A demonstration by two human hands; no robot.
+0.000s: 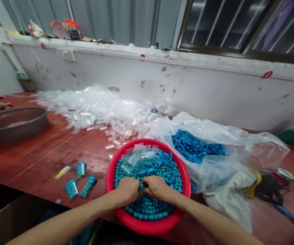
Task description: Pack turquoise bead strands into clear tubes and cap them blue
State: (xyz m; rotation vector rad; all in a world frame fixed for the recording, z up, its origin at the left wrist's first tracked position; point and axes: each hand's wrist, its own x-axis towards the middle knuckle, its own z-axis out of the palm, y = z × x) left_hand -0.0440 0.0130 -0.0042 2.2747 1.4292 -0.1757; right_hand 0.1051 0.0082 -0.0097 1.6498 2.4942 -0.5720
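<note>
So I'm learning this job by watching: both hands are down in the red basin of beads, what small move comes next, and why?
Probably lift the hands and set a filled tube beside the three capped ones on the table; they meet closed over the beads, what they hold hidden.

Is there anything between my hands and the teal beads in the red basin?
Nothing visible. The left hand and right hand already rest on the teal beads in the red basin.
</note>
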